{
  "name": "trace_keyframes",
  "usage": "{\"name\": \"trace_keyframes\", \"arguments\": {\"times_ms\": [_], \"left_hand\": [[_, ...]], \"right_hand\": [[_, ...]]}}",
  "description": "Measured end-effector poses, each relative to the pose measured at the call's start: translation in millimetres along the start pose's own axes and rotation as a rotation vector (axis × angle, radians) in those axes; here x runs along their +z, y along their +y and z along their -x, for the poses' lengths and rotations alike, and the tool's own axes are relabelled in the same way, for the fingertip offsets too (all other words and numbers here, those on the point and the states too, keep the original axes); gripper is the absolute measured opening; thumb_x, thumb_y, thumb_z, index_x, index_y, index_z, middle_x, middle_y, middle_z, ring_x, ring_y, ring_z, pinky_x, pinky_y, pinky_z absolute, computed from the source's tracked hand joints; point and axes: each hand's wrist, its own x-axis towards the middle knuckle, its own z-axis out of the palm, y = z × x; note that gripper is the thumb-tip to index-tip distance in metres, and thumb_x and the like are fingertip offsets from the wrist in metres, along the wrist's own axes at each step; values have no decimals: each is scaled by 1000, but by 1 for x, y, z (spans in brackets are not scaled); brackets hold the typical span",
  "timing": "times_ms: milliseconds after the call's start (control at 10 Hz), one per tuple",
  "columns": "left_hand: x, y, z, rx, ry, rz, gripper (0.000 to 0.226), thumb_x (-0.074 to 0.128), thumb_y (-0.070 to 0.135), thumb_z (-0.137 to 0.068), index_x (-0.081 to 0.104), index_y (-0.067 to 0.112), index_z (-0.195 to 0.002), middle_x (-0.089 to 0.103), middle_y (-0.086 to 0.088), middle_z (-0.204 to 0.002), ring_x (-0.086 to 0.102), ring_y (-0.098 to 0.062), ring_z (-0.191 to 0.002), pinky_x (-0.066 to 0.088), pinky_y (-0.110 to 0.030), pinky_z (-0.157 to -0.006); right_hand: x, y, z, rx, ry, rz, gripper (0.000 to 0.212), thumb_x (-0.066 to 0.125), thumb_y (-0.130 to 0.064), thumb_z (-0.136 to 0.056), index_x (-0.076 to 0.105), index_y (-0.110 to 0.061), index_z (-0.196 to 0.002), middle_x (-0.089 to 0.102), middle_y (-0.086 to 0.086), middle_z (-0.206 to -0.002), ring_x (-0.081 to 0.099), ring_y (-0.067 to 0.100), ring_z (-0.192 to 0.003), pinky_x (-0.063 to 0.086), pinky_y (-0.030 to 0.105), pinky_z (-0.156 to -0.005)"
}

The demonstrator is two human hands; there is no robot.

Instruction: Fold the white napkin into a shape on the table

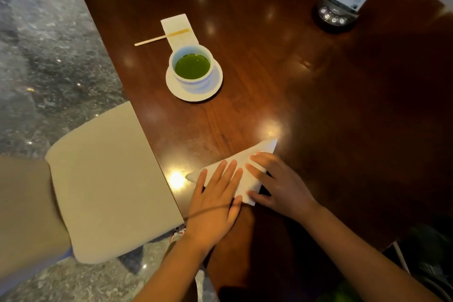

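The white napkin (247, 180) lies as a flat triangle near the front edge of the dark wooden table (318, 110), one tip pointing up-right, another to the left. My left hand (215, 201) rests palm down on its left half, fingers spread and flat. My right hand (277, 184) lies on the right half, fingertips on the paper and the thumb at the napkin's lower corner. Both hands press the napkin against the table; neither lifts it.
A cup of green tea (192, 66) on a white saucer (179, 89) stands mid-table. Behind it lies a wooden stick (161, 37) across a small white paper (175, 24). A menu stand (343, 0) is at the far right. A beige chair seat (110, 179) is on the left.
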Motion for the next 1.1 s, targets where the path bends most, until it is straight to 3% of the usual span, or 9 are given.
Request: {"name": "trace_keyframes", "arguments": {"times_ms": [200,500,700,800,900,1000,1100], "left_hand": [[-14,-47,-32,16,-2,-17,53,33,39,-95,38,18,-144,32,-1,-152,16,-15,-142,6,-41,-114],[-24,-77,-67,37,15,-17,54,25,43,-98,33,20,-146,28,-2,-154,16,-18,-144,3,-41,-115],[-26,-76,-71,30,7,-32,54,21,44,-98,32,20,-146,28,-2,-154,17,-19,-144,2,-42,-115],[-27,-75,-71,33,-20,-75,55,17,44,-99,33,18,-146,30,-4,-154,21,-22,-143,5,-44,-114],[-29,-73,-71,35,-86,-143,55,22,40,-98,34,16,-145,31,-6,-153,25,-24,-142,11,-49,-114],[-48,-69,-71,21,-190,-150,58,17,42,-97,23,17,-149,18,-5,-157,17,-25,-144,6,-49,-113],[-61,-63,-74,35,-282,-186,58,15,44,-100,-2,22,-151,-9,-2,-159,-9,-22,-146,-8,-48,-114]], "right_hand": [[0,-3,-55,64,-58,52,58,67,-45,-75,62,-7,-119,61,14,-122,53,30,-116,55,43,-82],[3,14,-98,5,36,35,49,62,-42,-81,66,-2,-109,63,16,-115,57,30,-108,51,37,-86],[-5,14,-104,53,-50,12,49,70,-38,-77,65,-3,-112,61,16,-119,56,30,-110,55,42,-79],[-10,7,-104,82,-108,-5,49,69,-37,-78,63,-4,-114,60,15,-121,55,29,-113,54,41,-82],[-19,-1,-106,203,-190,-5,49,59,-36,-87,54,-9,-127,48,11,-136,42,24,-126,46,41,-96],[-43,-20,-111,310,-228,-63,43,52,-32,-93,50,-14,-132,47,6,-139,38,20,-128,29,34,-107],[-97,-37,-115,457,71,-250,31,55,-23,-92,60,-14,-121,60,6,-123,52,20,-115,35,32,-101]]}}
